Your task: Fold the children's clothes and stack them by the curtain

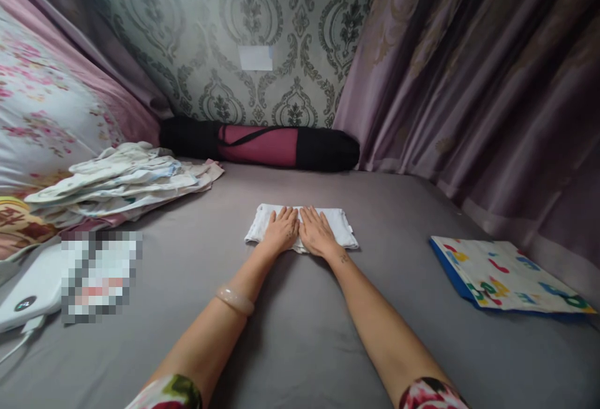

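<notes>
A folded white cloth lies flat on the grey bed sheet, in the middle of the head view. My left hand rests palm down on its left half, fingers stretched out and pointing away from me. Beside it, my right hand lies flat on the right half, also with straight fingers. The hands sit close together near the cloth's centre and cover much of it. Neither hand grips anything. A small tag shows at the cloth's right edge.
Piled clothes lie at the left, with a white power bank and cable nearer me. A black and maroon roll bag lies along the wall. At the right is a folded, colourfully printed cloth beside the purple curtain.
</notes>
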Action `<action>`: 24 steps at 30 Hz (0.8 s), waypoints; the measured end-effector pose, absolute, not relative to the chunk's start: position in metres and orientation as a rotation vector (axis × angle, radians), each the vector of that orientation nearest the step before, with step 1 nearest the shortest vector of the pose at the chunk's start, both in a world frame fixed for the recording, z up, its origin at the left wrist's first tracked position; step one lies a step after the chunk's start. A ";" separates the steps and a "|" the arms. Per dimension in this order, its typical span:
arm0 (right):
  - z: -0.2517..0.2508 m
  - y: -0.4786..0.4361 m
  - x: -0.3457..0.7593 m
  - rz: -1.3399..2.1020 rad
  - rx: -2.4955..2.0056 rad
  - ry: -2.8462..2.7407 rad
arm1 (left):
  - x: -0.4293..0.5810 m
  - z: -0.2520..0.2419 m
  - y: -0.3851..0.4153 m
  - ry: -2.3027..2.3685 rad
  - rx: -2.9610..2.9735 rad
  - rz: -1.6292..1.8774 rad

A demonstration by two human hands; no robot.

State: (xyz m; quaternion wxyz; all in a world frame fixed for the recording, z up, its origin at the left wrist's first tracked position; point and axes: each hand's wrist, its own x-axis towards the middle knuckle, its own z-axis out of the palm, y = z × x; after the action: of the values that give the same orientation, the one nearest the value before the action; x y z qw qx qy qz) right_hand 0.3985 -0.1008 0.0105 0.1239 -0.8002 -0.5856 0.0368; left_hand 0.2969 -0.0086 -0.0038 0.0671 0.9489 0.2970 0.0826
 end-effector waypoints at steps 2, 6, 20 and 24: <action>0.014 -0.102 0.400 0.064 -2.327 -1.681 | 0.296 0.000 -0.009 0.898 2.893 0.333; 0.013 -0.105 0.403 -0.062 -2.321 -1.627 | 0.293 0.005 -0.010 0.927 2.958 0.576; 0.013 -0.102 0.402 0.081 -2.287 -1.727 | 0.293 0.002 -0.008 0.930 2.913 0.389; 0.014 -0.100 0.401 -0.049 -2.259 -1.688 | 0.292 0.007 -0.010 1.057 2.880 0.586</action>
State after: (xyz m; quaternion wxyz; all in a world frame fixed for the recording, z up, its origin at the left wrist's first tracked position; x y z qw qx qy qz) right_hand 0.4013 -0.0999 0.0135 0.1601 -0.7906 -0.5907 -0.0171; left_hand 0.2925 -0.0100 0.0069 0.0092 0.9221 0.3383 0.1875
